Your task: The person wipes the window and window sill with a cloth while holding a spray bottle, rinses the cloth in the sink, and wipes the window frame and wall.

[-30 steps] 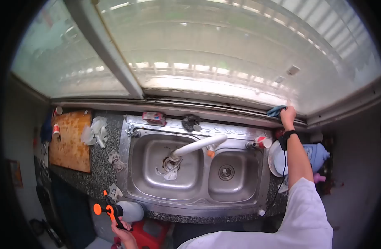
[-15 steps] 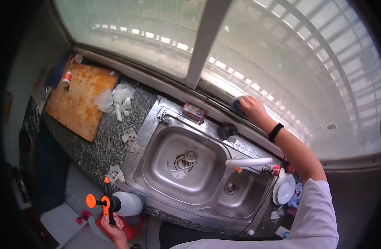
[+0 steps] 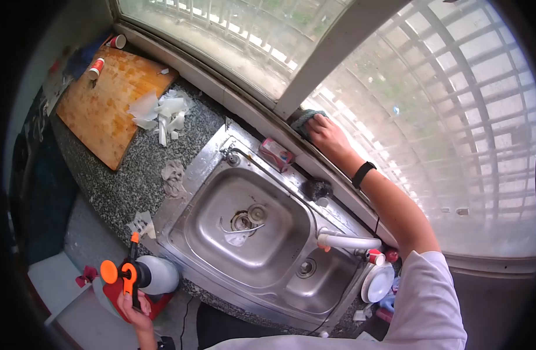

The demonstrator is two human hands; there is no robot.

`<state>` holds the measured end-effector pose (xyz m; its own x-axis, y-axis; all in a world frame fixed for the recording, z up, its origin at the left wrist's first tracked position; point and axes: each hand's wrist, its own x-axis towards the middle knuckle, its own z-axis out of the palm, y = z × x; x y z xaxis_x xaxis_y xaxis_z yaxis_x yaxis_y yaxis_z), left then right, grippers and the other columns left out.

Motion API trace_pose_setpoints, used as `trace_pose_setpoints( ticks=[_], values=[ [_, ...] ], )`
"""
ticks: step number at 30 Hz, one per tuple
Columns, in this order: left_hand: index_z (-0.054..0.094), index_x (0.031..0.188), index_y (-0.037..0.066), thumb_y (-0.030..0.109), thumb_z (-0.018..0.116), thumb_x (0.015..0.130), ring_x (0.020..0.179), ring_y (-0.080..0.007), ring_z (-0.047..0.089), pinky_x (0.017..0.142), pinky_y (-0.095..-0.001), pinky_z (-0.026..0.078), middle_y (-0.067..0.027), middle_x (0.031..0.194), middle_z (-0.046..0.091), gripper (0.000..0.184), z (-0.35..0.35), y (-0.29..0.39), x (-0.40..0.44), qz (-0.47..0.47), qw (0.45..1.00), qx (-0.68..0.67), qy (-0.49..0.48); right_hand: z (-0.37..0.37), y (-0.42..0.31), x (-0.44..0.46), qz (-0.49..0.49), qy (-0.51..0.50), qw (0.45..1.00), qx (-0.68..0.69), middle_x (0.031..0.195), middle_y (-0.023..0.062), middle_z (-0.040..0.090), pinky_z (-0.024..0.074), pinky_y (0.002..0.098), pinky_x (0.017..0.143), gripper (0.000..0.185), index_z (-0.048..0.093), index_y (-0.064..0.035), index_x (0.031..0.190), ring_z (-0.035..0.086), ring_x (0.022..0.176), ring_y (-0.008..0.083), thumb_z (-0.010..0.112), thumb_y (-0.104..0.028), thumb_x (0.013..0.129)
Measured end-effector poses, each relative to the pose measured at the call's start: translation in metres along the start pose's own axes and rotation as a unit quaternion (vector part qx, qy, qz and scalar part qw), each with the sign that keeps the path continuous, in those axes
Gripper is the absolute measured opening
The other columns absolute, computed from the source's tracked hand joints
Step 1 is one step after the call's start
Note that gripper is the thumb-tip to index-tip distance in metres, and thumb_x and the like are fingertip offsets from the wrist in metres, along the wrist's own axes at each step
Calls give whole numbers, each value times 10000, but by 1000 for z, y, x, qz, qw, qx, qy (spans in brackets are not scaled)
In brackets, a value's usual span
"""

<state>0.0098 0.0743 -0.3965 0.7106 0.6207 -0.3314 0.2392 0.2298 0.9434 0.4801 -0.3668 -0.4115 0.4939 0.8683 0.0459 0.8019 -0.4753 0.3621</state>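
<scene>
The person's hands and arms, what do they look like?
The left hand and right hand are bare. The right arm has a loose white sleeve and a black wristband. A dark band, partly cut off, shows by the left wrist.

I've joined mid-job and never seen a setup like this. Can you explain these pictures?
There's no machine, just a person's two bare hands. Every picture comes from one camera worn on the head, looking forward and down. The right hand holds a cloth at the foot of the window frame. The left hand grips a spray bottle. A double sink with a tap is set into the counter, where a wooden board and pale scraps lie.
</scene>
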Motion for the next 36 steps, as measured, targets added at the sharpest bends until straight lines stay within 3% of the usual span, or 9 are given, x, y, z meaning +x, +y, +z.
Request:
trace_pose_setpoints(
  ticks=[3, 7, 15, 21, 25, 27, 31, 32, 36],
  values=[
    [499, 846, 17, 403, 388, 966, 351, -74, 309, 343, -215, 256, 7, 490, 358, 419, -3, -1, -1, -4, 1000, -2, 1, -12, 7, -57, -13, 0, 1000, 17, 980, 83, 648, 491, 319, 918, 316, 675, 14, 1005, 530, 1073, 227, 601, -103, 721],
    [500, 867, 15, 404, 388, 967, 363, -72, 315, 352, -212, 251, 5, 504, 367, 417, -7, -3, -2, 2, 1000, 7, 28, -49, 14, -150, -70, -124, 990, -12, 1124, 119, 635, 481, 335, 949, 383, 649, 20, 1103, 517, 1151, 219, 585, -87, 740],
    [509, 960, -37, 383, 422, 945, 370, -69, 346, 355, -209, 281, -42, 606, 457, 430, -27, -21, -10, 13, 1000, -14, 7, -11, -1, -40, -24, -44, 992, -115, 1256, 85, 563, 408, 303, 1002, 518, 547, 7, 1278, 477, 1192, 202, 554, -136, 780],
    [514, 972, -32, 377, 426, 943, 360, -67, 334, 354, -203, 263, -27, 565, 437, 419, -19, -18, -13, 3, 999, -4, 35, -3, -2, 15, -22, 12, 996, -86, 1183, 58, 604, 428, 301, 974, 454, 610, 2, 1193, 494, 1121, 197, 561, -134, 763],
    [511, 958, -30, 378, 423, 946, 355, -66, 323, 349, -203, 241, 1, 500, 384, 418, -19, -21, -14, 8, 1000, 4, 30, 0, 4, -52, -20, 0, 1000, -8, 1085, 69, 643, 462, 328, 931, 347, 656, 1, 1049, 515, 1081, 216, 578, -116, 732],
    [510, 954, -29, 381, 424, 946, 353, -63, 307, 354, -202, 239, 1, 496, 378, 419, -24, -25, -15, 7, 999, 13, 34, -21, 1, -125, 12, -102, 995, 17, 1084, 86, 648, 459, 336, 935, 321, 657, 0, 1019, 524, 1079, 222, 578, -115, 730],
    [502, 918, -19, 391, 426, 942, 339, -61, 286, 344, -201, 225, 7, 482, 352, 418, -16, -24, -14, 31, 989, -1, 143, -52, 14, -220, -34, -165, 986, -11, 1114, 80, 640, 454, 339, 938, 358, 651, -6, 1065, 527, 1086, 221, 575, -117, 733],
    [505, 1013, -43, 387, 422, 943, 347, -60, 292, 346, -198, 229, 5, 505, 369, 444, -34, -30, -12, 25, 997, -18, 64, -53, 10, -222, -43, -186, 981, -26, 1123, 76, 636, 451, 339, 942, 379, 645, -8, 1088, 528, 1086, 219, 574, -118, 733],
    [481, 1139, -52, 387, 414, 945, 361, -58, 301, 354, -193, 240, -7, 559, 413, 485, -57, -41, -14, 18, 999, -33, -14, -26, -1, -146, -18, -101, 992, -77, 1150, 61, 626, 443, 329, 955, 431, 625, -11, 1146, 525, 1103, 205, 575, -125, 734]
  ],
)
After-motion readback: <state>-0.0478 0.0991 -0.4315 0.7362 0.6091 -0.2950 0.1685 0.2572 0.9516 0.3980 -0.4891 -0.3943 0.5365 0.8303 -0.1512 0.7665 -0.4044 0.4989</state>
